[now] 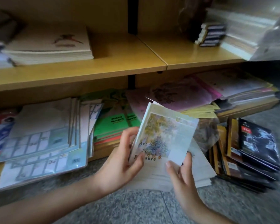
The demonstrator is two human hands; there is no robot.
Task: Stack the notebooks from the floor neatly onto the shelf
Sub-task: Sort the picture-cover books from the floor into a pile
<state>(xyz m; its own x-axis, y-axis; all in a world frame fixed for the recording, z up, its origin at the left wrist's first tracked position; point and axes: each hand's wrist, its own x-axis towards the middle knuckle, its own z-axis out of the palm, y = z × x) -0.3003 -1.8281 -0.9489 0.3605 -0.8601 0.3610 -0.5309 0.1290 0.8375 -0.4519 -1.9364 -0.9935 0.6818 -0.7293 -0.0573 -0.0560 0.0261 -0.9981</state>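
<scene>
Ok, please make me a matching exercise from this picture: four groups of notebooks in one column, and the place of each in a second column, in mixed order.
1. floral notebooks
2. beige stack
3. black notebooks
4. green notebooks

A. on the floor, right
B. upper shelf, left
C. held by left hand and right hand
D. low shelf, middle

Pairs: 1-C, 2-B, 3-A, 4-D

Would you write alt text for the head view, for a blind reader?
A left hand and right hand hold floral-cover notebooks above a pale pile on the floor, before a wooden shelf holding a beige stack.
</scene>
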